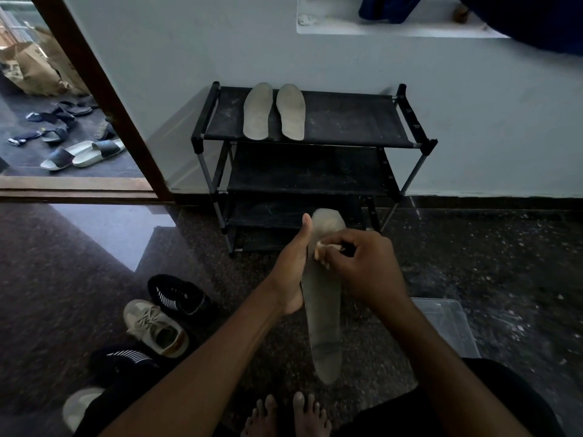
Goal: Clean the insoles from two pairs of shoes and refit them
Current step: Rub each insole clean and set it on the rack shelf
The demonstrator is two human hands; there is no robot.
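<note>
Both hands are busy in front of the person: the left hand [291,269] grips a long grey insole [325,326] by its left edge, thumb pointing up along the rim and fingers hidden behind it. The right hand [362,266] pinches a small pale cloth [321,252] in curled fingers and presses it on the insole's upper half. The insole is held in the air above the dark speckled floor [504,263], toe end away from the person and heel end above the bare feet [284,414].

Just beyond the hands stands a black shoe rack [347,121] against the pale wall. The held insole's toe overlaps the view of its lowest tiers. On the floor to the left lie a black knit shoe [179,294], a beige sneaker [154,329] beside it, a second black shoe [126,357] nearer, and the pale toe of another shoe [79,405] at the lower edge. Through the open doorway at upper left, sandals [82,152] are scattered and a brown paper bag [28,67] sits behind them.

A clear plastic box [441,323] rests on the floor at the right, partly hidden by the right forearm; what it holds cannot be made out. The rack's top shelf carries two grey insoles [258,111] side by side, toes toward the wall.

The held insole looks dull grey with darker smudges near the heel.
</note>
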